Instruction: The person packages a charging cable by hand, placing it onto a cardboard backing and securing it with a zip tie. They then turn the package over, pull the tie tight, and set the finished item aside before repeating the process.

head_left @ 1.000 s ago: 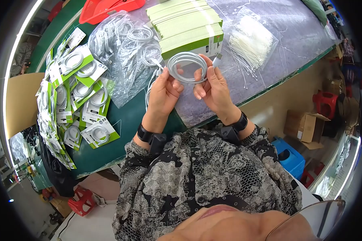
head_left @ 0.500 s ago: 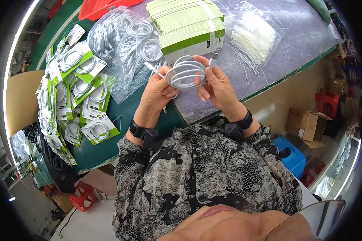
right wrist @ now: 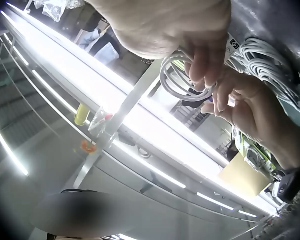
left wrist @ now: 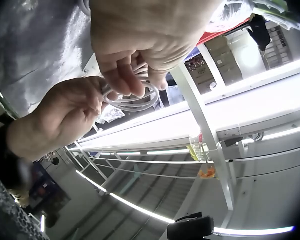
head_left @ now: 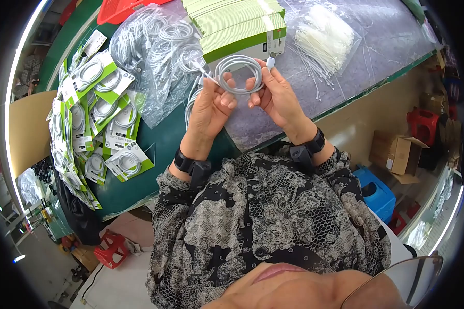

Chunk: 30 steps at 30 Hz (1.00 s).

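A coiled grey-white USB cable [head_left: 220, 72] is held up between both hands in the head view. My left hand [head_left: 210, 109] pinches the coil's left side, with one cable end [head_left: 200, 68] sticking out above its thumb. On the other side, my right hand [head_left: 282, 100] grips the loops between thumb and fingers, and the USB plug [head_left: 270, 61] points up past its fingertips. From the left wrist view, the left fingers curl at the loops [left wrist: 132, 106]. The right wrist view shows the right fingers over the coil [right wrist: 174, 91].
Behind the coil stands a stack of green-and-white cards [head_left: 237, 41]. A clear bag of cable coils [head_left: 154, 77] lies to its left, white cable ties [head_left: 325, 44] to its right. Packaged cables [head_left: 95, 116] pile up at far left, below a red tray [head_left: 123, 9].
Half a second ago the loops were spread and skewed; now they form a neater round coil again. Both hands have moved slightly up and away from the body with it.
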{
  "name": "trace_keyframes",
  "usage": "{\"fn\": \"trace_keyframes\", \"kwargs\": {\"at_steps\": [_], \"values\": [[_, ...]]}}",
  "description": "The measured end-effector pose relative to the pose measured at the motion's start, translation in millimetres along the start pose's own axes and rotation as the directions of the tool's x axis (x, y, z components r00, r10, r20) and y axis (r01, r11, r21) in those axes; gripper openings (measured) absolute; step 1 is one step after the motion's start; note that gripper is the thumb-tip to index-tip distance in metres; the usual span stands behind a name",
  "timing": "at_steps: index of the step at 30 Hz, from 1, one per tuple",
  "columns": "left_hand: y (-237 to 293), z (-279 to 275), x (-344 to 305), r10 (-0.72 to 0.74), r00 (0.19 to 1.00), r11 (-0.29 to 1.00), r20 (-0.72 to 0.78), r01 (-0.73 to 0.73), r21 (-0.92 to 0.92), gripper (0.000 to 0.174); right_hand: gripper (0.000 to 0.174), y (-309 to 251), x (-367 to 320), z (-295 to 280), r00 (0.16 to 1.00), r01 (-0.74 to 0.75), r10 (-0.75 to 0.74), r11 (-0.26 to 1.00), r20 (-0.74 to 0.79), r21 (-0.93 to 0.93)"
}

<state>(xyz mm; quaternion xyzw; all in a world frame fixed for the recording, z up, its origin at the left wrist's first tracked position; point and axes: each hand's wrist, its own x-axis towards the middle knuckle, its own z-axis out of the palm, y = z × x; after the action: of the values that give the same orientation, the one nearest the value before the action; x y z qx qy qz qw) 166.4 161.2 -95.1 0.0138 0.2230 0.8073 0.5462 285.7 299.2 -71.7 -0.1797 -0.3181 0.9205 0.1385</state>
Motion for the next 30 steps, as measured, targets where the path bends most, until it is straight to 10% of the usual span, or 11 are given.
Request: {"fn": "trace_keyframes", "kwargs": {"at_steps": [9,30], "values": [[-9.7,-10.1,2.3,0.043,0.999,0.992,0.001,-0.042,-0.117,0.023,0.028,2.0,-6.6,-2.7,0.932,0.316,-0.362,0.782,0.02,-0.537],[-8.4,-6.6,-4.9,-0.004,0.994,1.0,0.113,0.003,0.008,0.026,0.009,-4.2,-14.8,-12.5,0.963,0.267,-0.229,0.736,0.141,-0.622]]}}
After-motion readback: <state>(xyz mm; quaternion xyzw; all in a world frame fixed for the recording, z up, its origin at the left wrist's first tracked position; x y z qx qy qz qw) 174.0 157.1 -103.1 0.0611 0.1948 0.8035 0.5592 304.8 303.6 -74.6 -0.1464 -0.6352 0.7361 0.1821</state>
